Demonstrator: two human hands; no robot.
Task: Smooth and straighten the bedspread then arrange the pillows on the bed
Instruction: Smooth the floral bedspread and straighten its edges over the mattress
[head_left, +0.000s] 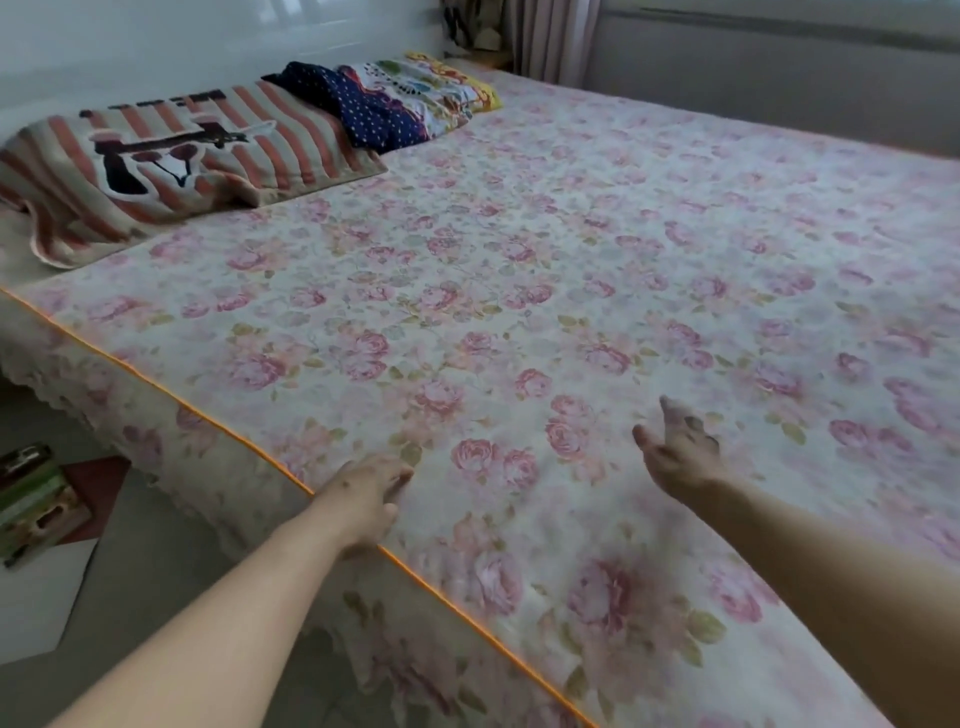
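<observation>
Well, from my seat the flowered bedspread (519, 312) lies flat across nearly the whole bed, its orange-piped edge (208, 415) running along the near side, where the skirt hangs down toward the floor (171, 545). My left hand (363, 499) rests on the cloth right at that edge, palm down, the fingers lying close together and fairly straight. My right hand (680, 452) is further in over the spread, fingers spread loosely and holding nothing. It is blurred, so I cannot tell whether it touches the cloth. At the head of the bed a striped pillow (171, 156) sits on the left, its cover rumpled at the near corner. Beside it a dark dotted cloth (363, 109) lies bunched over a colourful patterned pillow (431, 98), hiding part of it. Behind them stands a pale glossy headboard (156, 41), and a curtain (550, 36) hangs in the far corner, cut off at the top. On the floor to the left lie a stack of books or boxes (36, 504), too blurred to make out, and a white sheet (41, 597). The far right edge of the bed runs out of view.
</observation>
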